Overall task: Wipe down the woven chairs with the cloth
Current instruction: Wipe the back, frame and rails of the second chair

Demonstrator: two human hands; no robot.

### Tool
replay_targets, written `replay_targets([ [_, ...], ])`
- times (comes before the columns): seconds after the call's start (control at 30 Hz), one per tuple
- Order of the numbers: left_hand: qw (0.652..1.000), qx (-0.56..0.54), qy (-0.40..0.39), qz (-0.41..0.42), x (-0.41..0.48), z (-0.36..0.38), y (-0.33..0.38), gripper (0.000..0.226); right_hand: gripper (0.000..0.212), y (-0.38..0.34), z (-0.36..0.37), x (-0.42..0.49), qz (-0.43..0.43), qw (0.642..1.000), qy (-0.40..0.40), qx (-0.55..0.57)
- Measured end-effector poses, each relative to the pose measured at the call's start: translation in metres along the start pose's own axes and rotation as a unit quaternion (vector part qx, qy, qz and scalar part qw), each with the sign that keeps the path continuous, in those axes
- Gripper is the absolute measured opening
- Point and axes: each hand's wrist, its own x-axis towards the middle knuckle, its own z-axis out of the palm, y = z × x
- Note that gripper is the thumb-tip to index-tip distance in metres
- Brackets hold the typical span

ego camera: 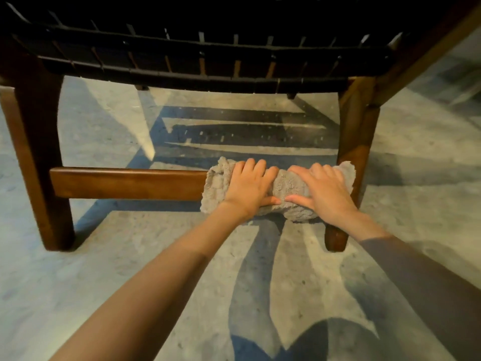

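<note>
Head view: left hand [250, 187] and right hand [326, 194], fingers [251, 165] curled, hold the cloth [289, 185] round the rail [125, 182]. Best slide along it, pressure even.

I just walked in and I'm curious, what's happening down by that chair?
A person is wiping a wooden chair with a dark woven seat. The left hand and the right hand both grip a fluffy grey cloth wrapped over the low crossbar, close to the leg on the right. The rest of the crossbar, off to the left, is uncovered.
</note>
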Motion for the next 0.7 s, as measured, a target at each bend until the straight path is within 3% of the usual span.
replay_targets([
  [0.2,0.996,-0.089,0.024,0.021,-0.009,-0.003,0.000,0.061,0.062,0.001,0.000,-0.012,0.026,0.998,-0.009,0.057],
  [0.33,0.975,-0.206,0.075,-0.042,-0.020,-0.015,0.002,0.040,0.043,-0.004,-0.005,-0.023,0.047,0.983,0.060,0.167],
  [0.43,0.977,-0.177,0.102,-0.069,-0.019,-0.026,0.008,0.028,0.028,-0.010,-0.017,-0.026,0.052,0.974,0.112,0.192],
  [0.57,0.971,-0.120,0.171,-0.119,-0.039,-0.036,0.019,0.023,0.024,-0.017,-0.031,-0.040,0.074,0.977,0.161,0.119],
  [0.7,0.972,-0.130,0.141,-0.137,-0.071,-0.031,0.032,0.024,0.030,-0.033,-0.028,-0.070,0.118,0.964,0.113,0.210],
])
